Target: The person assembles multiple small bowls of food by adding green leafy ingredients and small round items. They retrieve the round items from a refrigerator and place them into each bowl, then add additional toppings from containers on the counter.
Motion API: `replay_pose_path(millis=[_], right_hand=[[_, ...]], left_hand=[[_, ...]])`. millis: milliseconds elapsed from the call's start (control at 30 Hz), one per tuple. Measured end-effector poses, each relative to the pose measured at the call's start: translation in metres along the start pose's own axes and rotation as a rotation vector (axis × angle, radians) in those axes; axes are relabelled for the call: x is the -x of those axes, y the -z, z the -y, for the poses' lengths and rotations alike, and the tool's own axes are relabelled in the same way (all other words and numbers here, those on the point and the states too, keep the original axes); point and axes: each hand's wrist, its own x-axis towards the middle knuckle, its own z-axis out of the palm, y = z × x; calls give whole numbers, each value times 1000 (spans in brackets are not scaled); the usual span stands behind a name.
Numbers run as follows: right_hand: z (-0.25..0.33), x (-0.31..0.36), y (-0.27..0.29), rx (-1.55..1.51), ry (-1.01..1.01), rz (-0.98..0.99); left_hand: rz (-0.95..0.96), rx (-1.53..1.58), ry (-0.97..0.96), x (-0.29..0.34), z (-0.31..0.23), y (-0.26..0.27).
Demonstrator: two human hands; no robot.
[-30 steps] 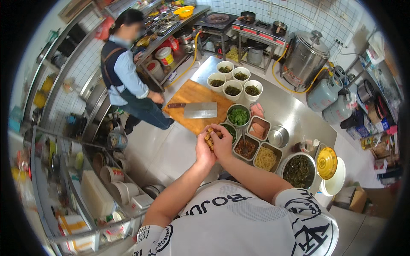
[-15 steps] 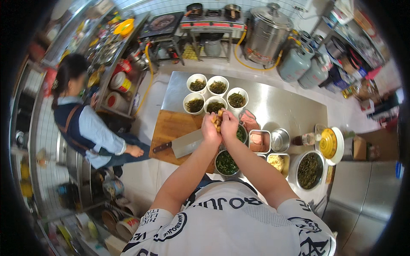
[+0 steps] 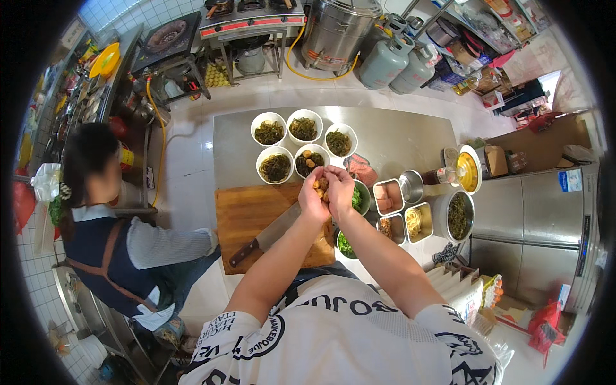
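Note:
My left hand (image 3: 312, 204) and my right hand (image 3: 340, 192) are cupped together over the steel table (image 3: 404, 128), around several golden-brown chunks (image 3: 322, 186) of food whose kind I cannot make out. Just beyond my fingertips stands a white bowl (image 3: 310, 162) of dark green shredded strands, with a few similar chunks on top. More white bowls with the same strands cluster around it, among them a front-left bowl (image 3: 274, 165) and a far-right bowl (image 3: 341, 139). A cleaver (image 3: 282, 223) lies on the wooden cutting board (image 3: 250, 202), partly under my left forearm.
Right of my hands are a pink-and-grey cloth (image 3: 361, 169), a bowl of chopped greens (image 3: 346, 246), metal trays (image 3: 387, 196), an empty-looking steel pot (image 3: 411, 186) and a large pot of strands (image 3: 457, 217). A co-worker (image 3: 122, 244) stands left; gas cylinders (image 3: 385, 61) are behind the table.
My view has swung right and down. Chunks now show on the strands in the bowl nearest my fingertips. My hands remain cupped around chunks; the co-worker appears closer to the table's left side.

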Motion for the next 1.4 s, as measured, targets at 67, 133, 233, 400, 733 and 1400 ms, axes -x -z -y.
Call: replay_pose_path(millis=[67,133,233,400,733,1400], right_hand=[[3,16,4,-1,-4,3],[2,33,8,75,63,52],[-5,49,-1,270,213,91],[-8,34,-42,177,308,254],[-15,-9,-115,32,16,384],[17,-17,-109,244,153,487]], left_hand=[[29,0,-31,13,2,3],[13,43,-21,24,2,10],[-49,-71,-95,37,-6,21],[-7,-36,-214,45,-44,16],[-190,-99,-144,4,-105,6],[-76,117,-172,49,-103,52]])
